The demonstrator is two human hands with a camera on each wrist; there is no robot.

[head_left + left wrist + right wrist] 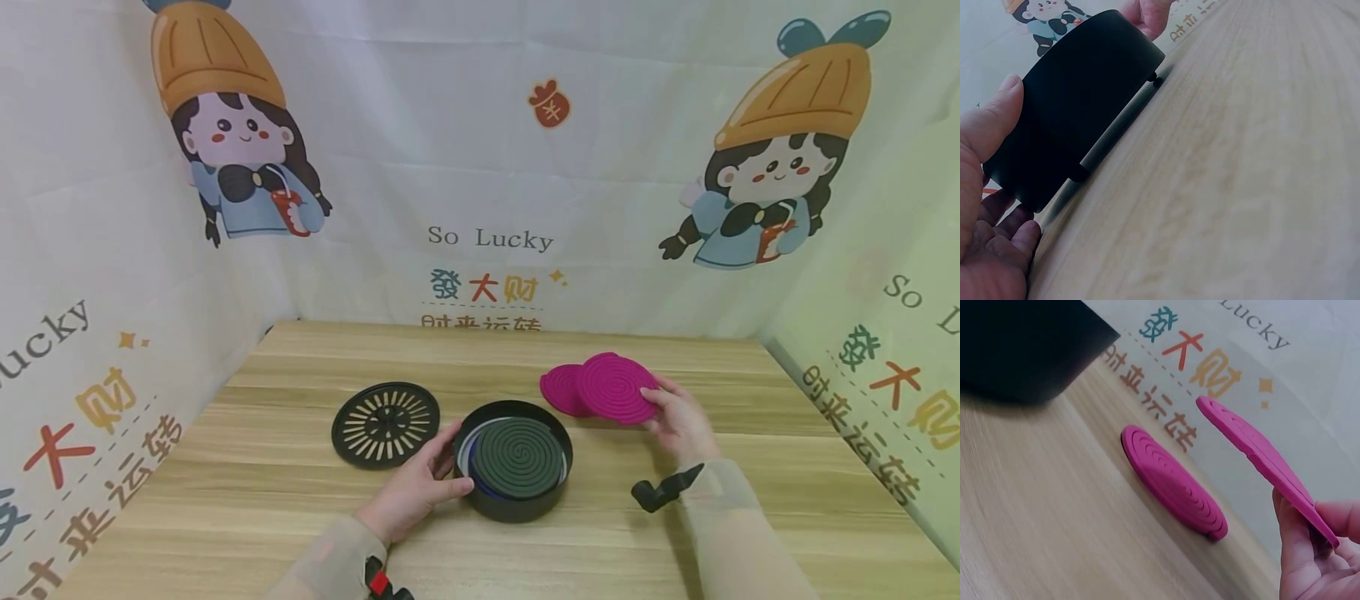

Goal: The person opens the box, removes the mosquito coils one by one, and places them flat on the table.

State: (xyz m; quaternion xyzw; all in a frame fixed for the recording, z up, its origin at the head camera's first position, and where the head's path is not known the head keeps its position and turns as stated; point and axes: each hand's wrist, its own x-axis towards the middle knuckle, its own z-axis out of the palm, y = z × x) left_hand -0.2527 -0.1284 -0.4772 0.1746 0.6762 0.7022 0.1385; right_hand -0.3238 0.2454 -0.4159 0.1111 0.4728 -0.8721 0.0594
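Note:
A round black mosquito coil holder (513, 507) stands on the table, a dark green mosquito coil (519, 457) lying in it. My left hand (417, 483) grips the holder's left side, thumb near the front of the rim. The left wrist view shows the thumb and fingers (1022, 240) around its wall. With thumb and fingers, my right hand (681, 419) pinches a pink mosquito coil (617, 388) by its edge, raised and tilted. In the right wrist view a second pink coil (1172, 484) lies on the table, apart from the held one.
To the left of the holder lies a black slotted lid (386, 425). The wooden table (615, 550) ends at a printed cloth backdrop (480, 183) behind and on both sides. Small feet (1077, 173) show under the holder.

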